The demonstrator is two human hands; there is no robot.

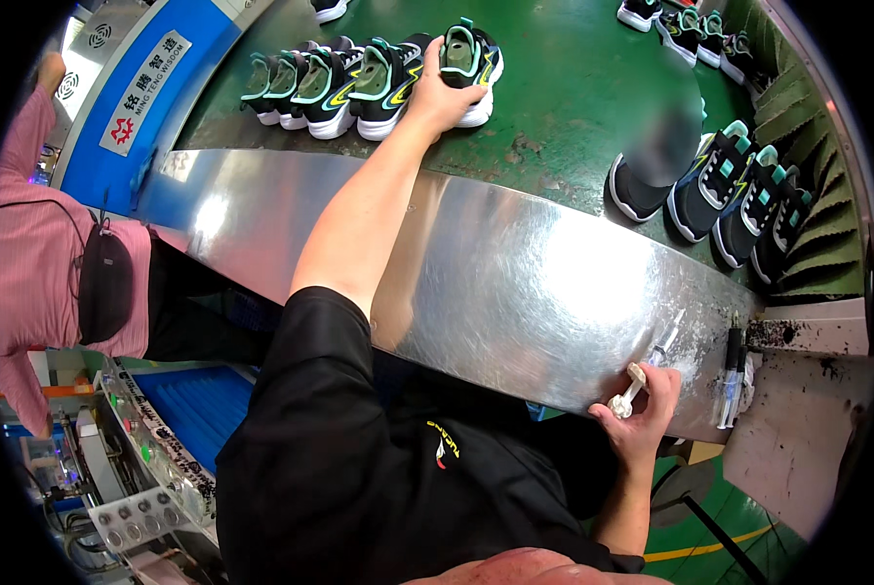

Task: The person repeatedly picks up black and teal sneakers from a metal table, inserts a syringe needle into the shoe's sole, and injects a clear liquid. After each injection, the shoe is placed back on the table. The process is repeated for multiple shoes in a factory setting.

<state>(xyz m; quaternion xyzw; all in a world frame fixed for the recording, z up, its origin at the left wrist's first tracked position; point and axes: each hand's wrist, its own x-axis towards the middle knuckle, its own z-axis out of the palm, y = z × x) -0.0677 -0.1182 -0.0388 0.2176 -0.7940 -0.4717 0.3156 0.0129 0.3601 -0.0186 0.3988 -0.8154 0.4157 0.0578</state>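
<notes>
My left hand (439, 100) reaches far across the metal ledge. Its fingers and thumb are wrapped round the heel of a black sneaker (493, 75) with mint lining, yellow trim and a white sole. That shoe stands at the right end of a row of matching sneakers (330, 83) on the green surface. Near the ledge's front edge, my right hand (649, 408) is closed on a small white stick-like tool (632, 392) with thick, lumpy ends. A clear pen-like item (668, 331) lies just beyond that hand.
A steel ledge (496, 263) borders the green belt (554, 107). More sneakers (739, 195) stand at right beside a ribbed green wall (808, 127). Pens (733, 375) lie at the ledge's right end. A person in pink (57, 253) stands at left beside a blue machine (154, 88).
</notes>
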